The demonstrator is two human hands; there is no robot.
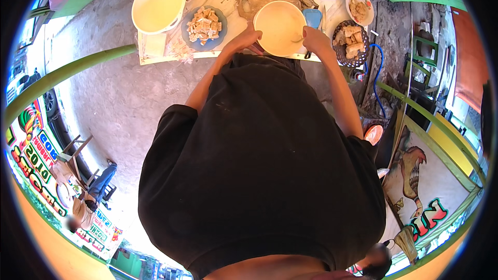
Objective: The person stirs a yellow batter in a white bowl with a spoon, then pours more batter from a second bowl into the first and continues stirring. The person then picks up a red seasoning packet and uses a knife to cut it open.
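A round cream-coloured basin (278, 29) is between my two hands at the table's near edge, partly over a wooden cutting board (253, 0). My left hand (249, 39) grips its left rim. On the opposite side, my right hand (313, 39) holds the rim, with a small dark curved mark or strand inside the basin near the fingers. Left of my left hand, a blue plate (222, 41) bears a heap of cut pale-brown pieces. To the right of my right hand stands a dark perforated basket (358, 62) with larger brown chunks.
A large white basin (158, 4) stands at the table's left. A floral bowl of food (360, 7) and a blue plastic item (312, 18) lie to the right. Below the basket runs a blue hose (379, 74). A person (91, 202) sits far off at lower left.
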